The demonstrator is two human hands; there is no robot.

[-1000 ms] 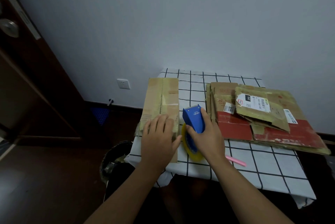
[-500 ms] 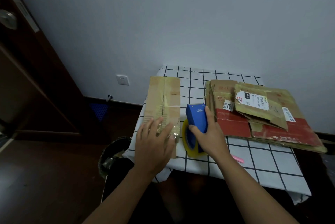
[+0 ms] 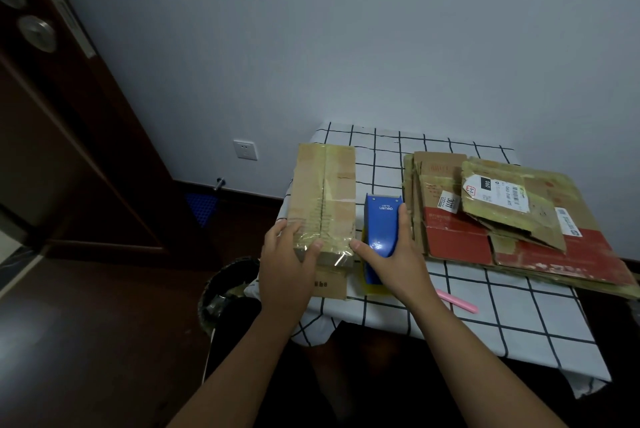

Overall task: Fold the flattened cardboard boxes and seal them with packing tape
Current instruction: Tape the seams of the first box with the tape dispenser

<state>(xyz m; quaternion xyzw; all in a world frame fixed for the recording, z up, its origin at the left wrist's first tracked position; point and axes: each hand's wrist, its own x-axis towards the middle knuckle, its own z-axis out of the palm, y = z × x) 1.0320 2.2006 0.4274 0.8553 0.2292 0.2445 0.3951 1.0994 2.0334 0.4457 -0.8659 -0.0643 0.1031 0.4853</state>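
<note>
Near the checked table's [image 3: 485, 323] front edge, a blue tape dispenser [image 3: 381, 223] is showing white "deli" lettering upside down; the right hand [image 3: 398, 265] is wrapping tightly round it. Along the table's left edge, the left hand [image 3: 285, 271] is pressing uncurled fingers on a taped cardboard box [image 3: 325, 192]. Flattened cartons [image 3: 519, 237] on the table's right are bearing a "060" label [image 3: 495, 192].

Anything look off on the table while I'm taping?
The clear tape at the cardboard box's near end, under the left hand, is wrinkled and bunched, not flat. The torn flattened cartons jut past the tablecloth's right edge.
</note>
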